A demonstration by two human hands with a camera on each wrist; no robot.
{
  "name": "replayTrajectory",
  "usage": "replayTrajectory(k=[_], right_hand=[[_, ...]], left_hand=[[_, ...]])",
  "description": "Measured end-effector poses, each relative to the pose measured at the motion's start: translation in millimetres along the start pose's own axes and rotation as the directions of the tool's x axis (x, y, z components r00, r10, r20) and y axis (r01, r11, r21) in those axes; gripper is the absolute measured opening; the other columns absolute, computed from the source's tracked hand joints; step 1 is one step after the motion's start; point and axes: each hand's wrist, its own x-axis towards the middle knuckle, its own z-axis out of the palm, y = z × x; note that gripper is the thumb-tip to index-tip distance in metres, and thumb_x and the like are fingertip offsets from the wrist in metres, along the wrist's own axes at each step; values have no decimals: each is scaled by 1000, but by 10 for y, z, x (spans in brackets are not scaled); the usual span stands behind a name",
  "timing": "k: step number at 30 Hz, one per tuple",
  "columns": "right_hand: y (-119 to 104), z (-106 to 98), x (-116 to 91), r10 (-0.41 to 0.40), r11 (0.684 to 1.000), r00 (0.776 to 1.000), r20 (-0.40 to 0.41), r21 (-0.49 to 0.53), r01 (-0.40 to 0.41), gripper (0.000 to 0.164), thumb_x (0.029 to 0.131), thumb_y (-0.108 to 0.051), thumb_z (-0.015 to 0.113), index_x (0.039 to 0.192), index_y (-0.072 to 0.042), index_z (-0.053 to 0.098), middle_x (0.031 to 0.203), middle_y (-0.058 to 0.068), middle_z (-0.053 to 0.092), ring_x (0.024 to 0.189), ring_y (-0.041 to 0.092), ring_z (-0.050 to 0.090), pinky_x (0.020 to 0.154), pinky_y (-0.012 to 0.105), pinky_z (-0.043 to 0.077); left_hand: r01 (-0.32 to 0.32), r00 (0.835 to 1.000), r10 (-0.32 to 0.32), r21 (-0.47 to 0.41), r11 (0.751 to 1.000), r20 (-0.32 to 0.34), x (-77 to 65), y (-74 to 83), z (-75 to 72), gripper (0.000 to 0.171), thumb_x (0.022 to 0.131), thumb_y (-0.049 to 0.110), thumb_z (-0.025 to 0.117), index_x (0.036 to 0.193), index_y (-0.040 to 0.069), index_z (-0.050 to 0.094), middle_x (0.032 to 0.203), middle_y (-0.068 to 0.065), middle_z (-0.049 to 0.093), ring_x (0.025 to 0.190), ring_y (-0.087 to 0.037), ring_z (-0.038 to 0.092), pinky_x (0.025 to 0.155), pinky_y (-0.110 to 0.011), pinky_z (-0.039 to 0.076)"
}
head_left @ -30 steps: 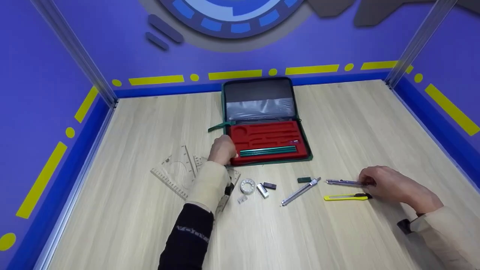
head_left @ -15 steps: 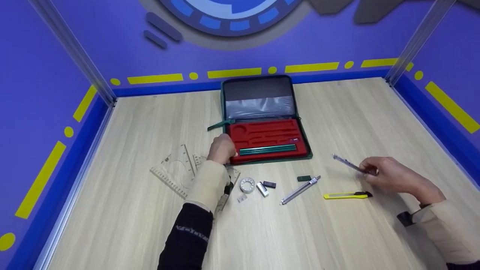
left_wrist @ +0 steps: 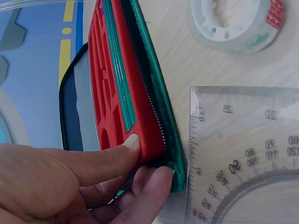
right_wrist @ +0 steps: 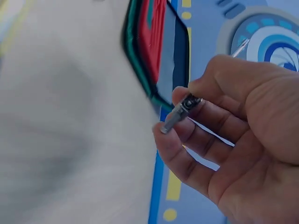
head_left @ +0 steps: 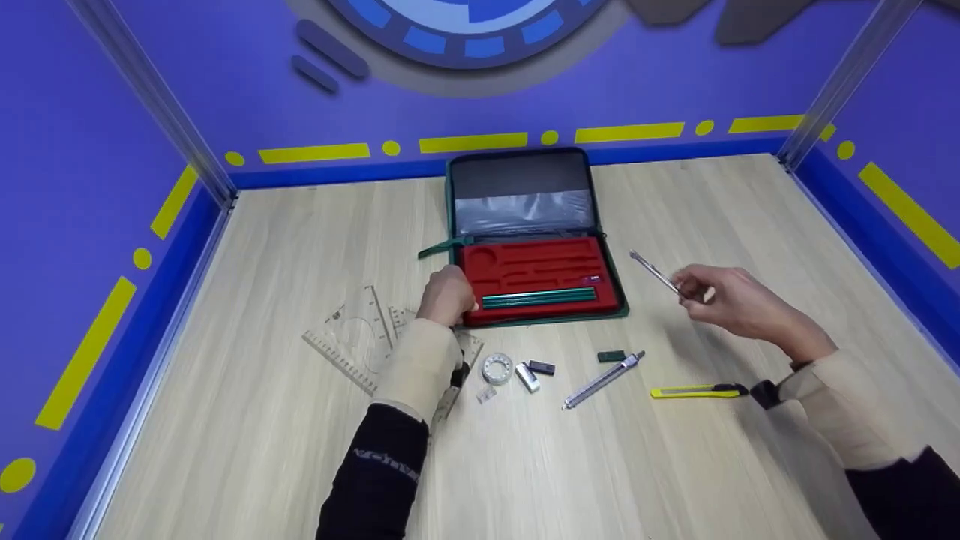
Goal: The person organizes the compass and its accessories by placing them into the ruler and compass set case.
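A green zip case [head_left: 616, 306] lies unfolded on the table, with a red moulded tray [head_left: 555, 255] in its lower half. Green pencils [head_left: 538, 298] lie in one tray slot. My left hand [head_left: 444, 296] grips the case's near left corner. In the left wrist view its thumb [left_wrist: 132, 141] presses the tray while curled fingers hold the green edge. My right hand [head_left: 739, 301] pinches a slim silver drawing compass [head_left: 654, 273], held above the table to the right of the case. Its knurled end [right_wrist: 172, 122] sticks out past the fingertips in the right wrist view.
A second silver compass [head_left: 604, 380], a yellow utility knife [head_left: 694, 391], a tape roll [head_left: 496, 368], small dark and silver blocks [head_left: 527, 377] and a dark green block [head_left: 610, 355] lie nearer me. Clear set squares [head_left: 352, 345] lie left, partly under my left arm.
My right hand has lifted the silver compass off the table beside the yellow knife and carried it up and leftward toward the case. The left hand stays at the case corner.
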Motion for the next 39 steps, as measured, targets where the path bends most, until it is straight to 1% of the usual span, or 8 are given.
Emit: replayTrajectory(k=[3,11,14,19,25,31,35,39], right_hand=[[-115,-13,167,-6,1000,1000,10,-12,6,28,91,3,69,119,-2,69,96,8,70,86,20,61,71,24,52],[-357,-36,587,-3,1000,1000,5,-5,3,19,94,-2,65,112,-3,71,92,7,67,85,23,59,74,31,50],[-411,-6,730,-19,1000,1000,-2,-3,19,17,96,-3,63,110,-1,71,88,7,66,80,23,57,70,32,47],[-478,57,931,-51,999,999,5,13,51,15,98,-3,59,104,0,72,79,6,61,70,20,53,59,27,40],[-498,150,1099,-94,995,995,12,38,93,12,98,0,58,98,1,71,77,5,59,68,19,50,57,26,37],[-543,245,1215,-103,992,995,5,73,103,14,98,0,53,105,5,64,82,8,57,70,19,48,60,27,37],[-585,317,1282,-87,992,996,24,93,84,16,98,0,58,114,6,61,88,11,58,75,22,52,63,28,42],[-614,398,1352,-62,992,997,53,115,56,21,101,0,62,121,4,60,99,18,64,84,26,58,75,35,48]], left_hand=[[-6,1000,6,9,1000,1,13,0,-5,12,89,3,80,98,-3,74,102,-19,70,66,-22,57,58,-29,48],[-14,1000,14,21,1000,3,44,-26,0,10,89,4,80,94,-1,73,99,-17,70,68,-23,56,56,-30,47],[-11,1000,10,23,1000,4,42,-27,-3,10,89,4,80,93,0,73,100,-17,69,68,-23,56,56,-30,47],[-6,1000,6,26,1000,-1,41,-19,-1,13,88,5,81,97,-1,74,104,-18,69,70,-24,58,56,-30,49],[-4,1000,4,28,1000,-2,23,-17,-8,14,88,4,81,98,-2,75,104,-19,70,70,-24,59,57,-30,50],[5,1000,-6,58,998,15,46,18,-16,16,89,6,81,101,-3,76,105,-16,72,70,-20,56,57,-28,47],[15,1000,-15,64,998,12,55,26,-6,16,89,7,81,102,-2,75,105,-16,72,69,-21,56,56,-28,47],[18,1000,-18,50,999,8,58,22,4,15,89,6,81,101,-1,75,104,-16,72,69,-21,57,56,-28,47]])
